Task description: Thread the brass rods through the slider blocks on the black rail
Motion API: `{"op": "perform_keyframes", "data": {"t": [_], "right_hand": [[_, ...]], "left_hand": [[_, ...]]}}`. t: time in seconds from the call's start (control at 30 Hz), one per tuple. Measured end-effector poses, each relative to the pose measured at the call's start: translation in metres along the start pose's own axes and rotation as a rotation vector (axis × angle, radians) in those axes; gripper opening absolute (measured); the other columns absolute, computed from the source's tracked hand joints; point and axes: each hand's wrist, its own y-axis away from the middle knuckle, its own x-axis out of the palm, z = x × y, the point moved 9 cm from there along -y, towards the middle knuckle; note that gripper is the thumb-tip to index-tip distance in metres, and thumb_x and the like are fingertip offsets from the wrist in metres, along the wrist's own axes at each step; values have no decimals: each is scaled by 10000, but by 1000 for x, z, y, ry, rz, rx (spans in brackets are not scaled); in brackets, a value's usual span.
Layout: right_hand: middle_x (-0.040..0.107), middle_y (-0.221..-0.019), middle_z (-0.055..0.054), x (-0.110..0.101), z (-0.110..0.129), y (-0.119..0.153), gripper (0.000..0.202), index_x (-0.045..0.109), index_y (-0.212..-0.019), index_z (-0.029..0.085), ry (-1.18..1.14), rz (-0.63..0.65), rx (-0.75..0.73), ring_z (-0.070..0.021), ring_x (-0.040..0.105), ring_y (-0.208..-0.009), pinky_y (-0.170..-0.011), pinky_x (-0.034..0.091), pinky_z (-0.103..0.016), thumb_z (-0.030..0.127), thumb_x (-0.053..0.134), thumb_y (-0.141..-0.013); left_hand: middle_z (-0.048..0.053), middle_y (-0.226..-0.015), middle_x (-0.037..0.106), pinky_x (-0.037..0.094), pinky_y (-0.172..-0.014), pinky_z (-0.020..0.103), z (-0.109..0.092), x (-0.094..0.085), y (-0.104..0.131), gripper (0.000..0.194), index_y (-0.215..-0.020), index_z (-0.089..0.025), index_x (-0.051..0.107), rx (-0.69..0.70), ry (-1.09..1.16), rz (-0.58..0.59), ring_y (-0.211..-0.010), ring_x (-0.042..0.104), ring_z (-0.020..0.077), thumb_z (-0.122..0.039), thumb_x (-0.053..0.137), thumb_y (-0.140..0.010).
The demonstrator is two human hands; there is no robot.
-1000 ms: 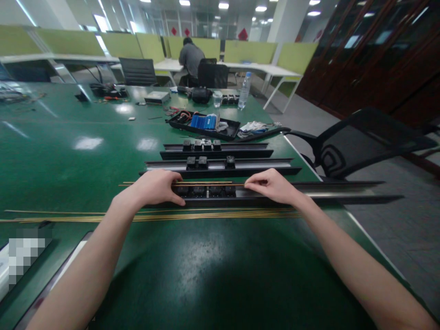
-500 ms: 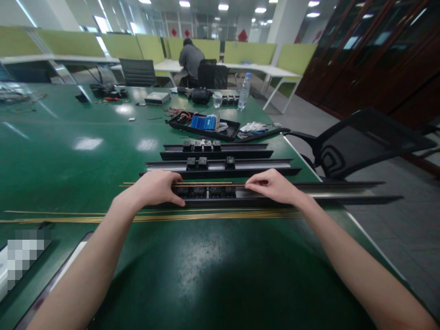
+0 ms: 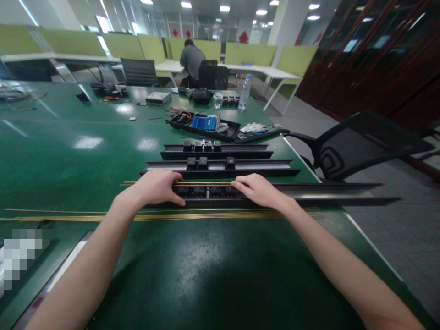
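Note:
My left hand [image 3: 156, 187] spans the nearest long black rail [image 3: 316, 201], thumb at its front wall and fingers over its far side. Just right of that thumb, several black blocks [image 3: 199, 191] sit in a row inside the rail's channel. Thin brass-coloured rods [image 3: 206, 184] run lengthwise above the blocks and pass under my left hand. My right hand [image 3: 257, 189] pinches the right end of the rods, its fingertips above the rightmost block. More long thin rods [image 3: 206, 216] lie on the green table in front of the rail.
Behind are two shorter black rails [image 3: 264, 165] with blocks. A black tray [image 3: 178, 127] with a blue item, gloves [image 3: 254, 129], a bottle [image 3: 244, 91] and a cup [image 3: 217, 100] stand farther back. A mesh chair [image 3: 371, 142] is at right; a person [image 3: 192, 59] sits in the distance.
My right hand has moved left along the rail, from beyond the blocks to the rightmost block. My left hand has stayed in place.

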Motion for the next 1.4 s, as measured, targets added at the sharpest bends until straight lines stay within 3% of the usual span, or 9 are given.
{"op": "perform_keyframes", "data": {"t": [0.43,1.17,1.4], "right_hand": [[560,-647,18,3,-2,4,448,552,-691,187,-325,89,-7,-129,492,-617,-652,371,-263,464,417,-1017],[460,-644,31,0,-16,12,458,462,-671,195,-348,165,17,-126,419,-616,-637,332,-275,476,387,-1024],[578,-686,4,-3,-7,10,456,568,-738,192,-182,148,0,-144,521,-651,-652,326,-274,468,368,-1041]], "left_hand": [[84,-1077,749,510,-776,355,2,1,0,731,-1142,-244,695,3,-3,-11,-975,682,308,-745,676,-611],[72,-1083,749,497,-754,343,2,1,1,725,-1132,-249,694,-6,-5,-3,-964,681,299,-752,663,-611],[73,-1090,749,500,-760,350,3,2,0,744,-1156,-247,690,-4,-11,-11,-974,682,301,-754,668,-612]]}}
